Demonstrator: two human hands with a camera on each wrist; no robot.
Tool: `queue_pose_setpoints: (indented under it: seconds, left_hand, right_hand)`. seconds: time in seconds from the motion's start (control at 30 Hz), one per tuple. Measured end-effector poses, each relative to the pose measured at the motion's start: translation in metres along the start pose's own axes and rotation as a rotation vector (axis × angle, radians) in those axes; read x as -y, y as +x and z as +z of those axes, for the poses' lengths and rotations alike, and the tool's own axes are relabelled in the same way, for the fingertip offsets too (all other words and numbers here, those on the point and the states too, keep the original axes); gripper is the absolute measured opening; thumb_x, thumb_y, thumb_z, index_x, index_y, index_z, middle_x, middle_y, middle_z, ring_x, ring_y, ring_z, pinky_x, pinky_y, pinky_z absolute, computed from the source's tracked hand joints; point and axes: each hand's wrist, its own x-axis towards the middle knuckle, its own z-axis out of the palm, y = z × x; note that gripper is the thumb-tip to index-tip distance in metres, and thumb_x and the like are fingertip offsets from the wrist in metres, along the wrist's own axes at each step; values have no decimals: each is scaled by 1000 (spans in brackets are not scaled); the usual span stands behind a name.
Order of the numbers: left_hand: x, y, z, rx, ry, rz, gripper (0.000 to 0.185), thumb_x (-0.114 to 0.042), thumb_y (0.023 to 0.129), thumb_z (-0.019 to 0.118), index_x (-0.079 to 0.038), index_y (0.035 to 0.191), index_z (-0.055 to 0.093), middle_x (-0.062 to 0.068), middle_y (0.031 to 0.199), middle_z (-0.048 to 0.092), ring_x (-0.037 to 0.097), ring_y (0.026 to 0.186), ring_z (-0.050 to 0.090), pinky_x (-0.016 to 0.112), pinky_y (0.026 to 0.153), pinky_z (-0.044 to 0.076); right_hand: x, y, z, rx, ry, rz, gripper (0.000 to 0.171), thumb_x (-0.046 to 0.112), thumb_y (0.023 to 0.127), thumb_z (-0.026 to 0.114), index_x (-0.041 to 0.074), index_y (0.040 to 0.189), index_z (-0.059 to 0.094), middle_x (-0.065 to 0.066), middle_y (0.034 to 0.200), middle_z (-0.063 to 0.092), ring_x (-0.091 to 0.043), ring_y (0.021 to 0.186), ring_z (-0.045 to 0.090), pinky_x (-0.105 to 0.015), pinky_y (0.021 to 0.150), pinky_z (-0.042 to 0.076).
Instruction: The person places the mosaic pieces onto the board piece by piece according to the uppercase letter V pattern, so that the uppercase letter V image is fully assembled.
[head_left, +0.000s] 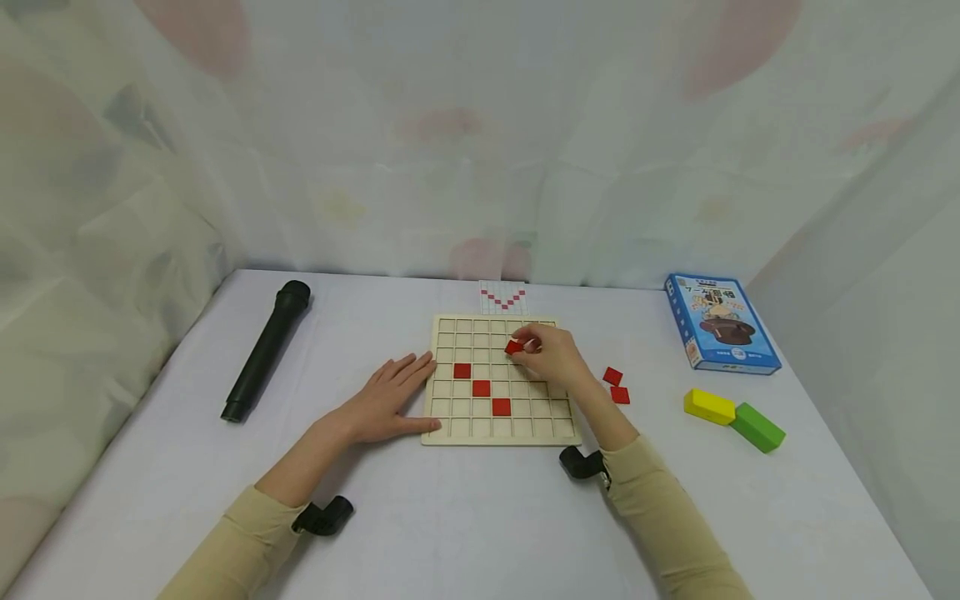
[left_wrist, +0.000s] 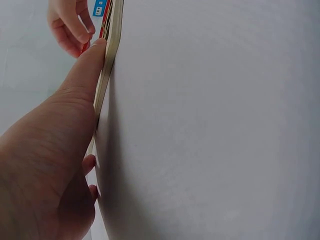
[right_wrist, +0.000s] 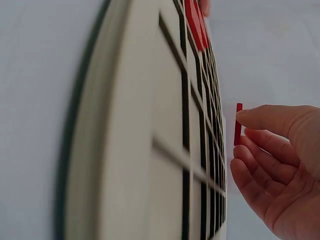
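A wooden grid board [head_left: 450, 433] lies on the table with three red square tiles [head_left: 482, 388] set in a diagonal line. My right hand [head_left: 546, 353] hovers over the board's upper right part and pinches a fourth red tile [head_left: 513, 347] just above the cells; in the right wrist view that tile [right_wrist: 238, 124] stands a little off the board [right_wrist: 130, 150]. My left hand [head_left: 386, 400] lies flat on the table against the board's left edge, thumb along its lower left corner. In the left wrist view the thumb [left_wrist: 82, 70] presses the board's edge [left_wrist: 111, 45].
Two loose red tiles [head_left: 616, 385] lie right of the board. A pattern card [head_left: 503, 297] sits behind it. A black cylinder [head_left: 266, 350] lies at the left, a blue box [head_left: 720, 323] at the far right, with a yellow block [head_left: 708, 407] and a green block [head_left: 757, 427] nearer.
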Motion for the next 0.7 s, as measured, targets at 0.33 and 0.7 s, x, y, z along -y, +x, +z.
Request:
queue_pose_setpoints:
  seconds: [0.33, 0.7]
  left_hand:
    - [0, 1, 0, 5, 15, -12, 102, -66, 84, 61, -11, 157, 17, 4, 163, 14, 29, 148, 10, 52, 117, 7]
    - [1, 1, 0, 7, 15, -8, 101, -68, 84, 60, -12, 157, 18, 4, 163, 15, 29, 148, 10, 53, 117, 7]
  right_hand:
    - [27, 14, 30, 47, -9, -82, 27, 12, 86, 75, 7, 113, 70, -3, 100, 68, -17, 87, 59, -29, 78, 51]
    - [42, 30, 58, 133, -35, -139, 28, 10, 89, 70, 7, 116, 68, -3, 100, 67, -14, 87, 58, -26, 77, 51]
